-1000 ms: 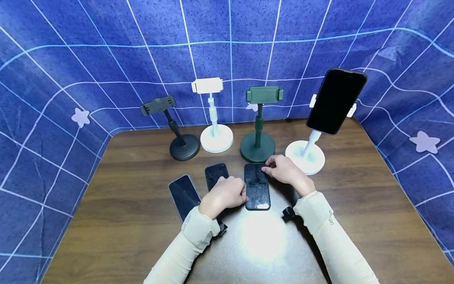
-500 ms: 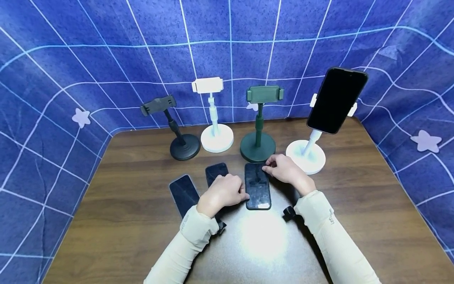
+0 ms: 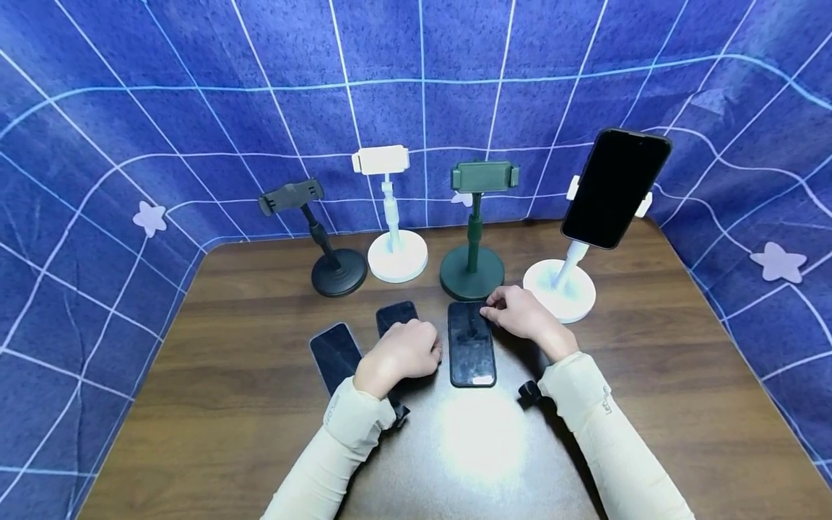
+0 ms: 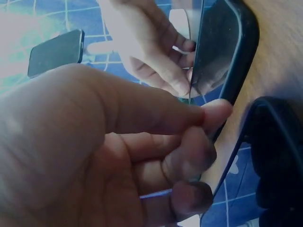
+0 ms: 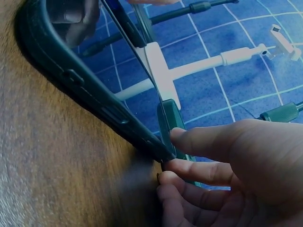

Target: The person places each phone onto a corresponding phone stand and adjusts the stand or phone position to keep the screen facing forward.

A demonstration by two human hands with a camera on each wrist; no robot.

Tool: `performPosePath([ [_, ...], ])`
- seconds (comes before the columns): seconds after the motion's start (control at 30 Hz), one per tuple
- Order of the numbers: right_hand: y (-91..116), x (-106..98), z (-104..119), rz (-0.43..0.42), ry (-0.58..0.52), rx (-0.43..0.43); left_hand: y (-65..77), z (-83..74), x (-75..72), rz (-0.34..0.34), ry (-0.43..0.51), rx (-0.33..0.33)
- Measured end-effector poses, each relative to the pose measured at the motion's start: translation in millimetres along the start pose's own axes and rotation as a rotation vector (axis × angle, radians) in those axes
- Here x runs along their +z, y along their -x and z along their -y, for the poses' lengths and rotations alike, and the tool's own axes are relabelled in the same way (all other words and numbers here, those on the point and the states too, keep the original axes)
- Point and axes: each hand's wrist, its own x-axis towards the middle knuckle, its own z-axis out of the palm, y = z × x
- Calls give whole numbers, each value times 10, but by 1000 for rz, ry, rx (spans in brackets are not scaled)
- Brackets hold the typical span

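A black-cased phone (image 3: 471, 347) lies face up in front of the green phone stand (image 3: 473, 271). At its top right corner my right hand (image 3: 522, 315) pinches the edge; in the right wrist view the thumb (image 5: 189, 140) is over the corner and the index finger low against the case. My left hand (image 3: 401, 355) is curled just left of that phone, a small gap between them, over a second dark phone (image 3: 395, 313) that it partly covers. The left wrist view shows the thumb tip against the index finger, nothing visible between them. A third phone (image 3: 334, 355) lies farther left, partly behind the wrist.
Along the back of the wooden table (image 3: 214, 375) stand a black phone stand (image 3: 339, 272), a white phone stand (image 3: 398, 256) and, at right, another white stand (image 3: 559, 290) holding a large phone (image 3: 616, 189) upright and tilted. A blue gridded cloth (image 3: 260, 115) hangs behind.
My left hand has moved left, away from the near left edge of the middle phone. The right hand keeps its place at the corner, and the phones lie as before.
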Motion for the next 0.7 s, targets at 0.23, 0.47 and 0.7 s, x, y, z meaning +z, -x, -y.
performPosePath([
  [0.23, -6, -1, -4, -7, 11, -16, 1, -9, 25, -8, 12, -7],
  [0.47, -2, 1, 3, 8, 17, -11, -28, -96, 123, 41, -1, -12],
  [0.7, 6, 2, 13, -4, 27, -13, -50, -140, 179, 46, -51, -16],
])
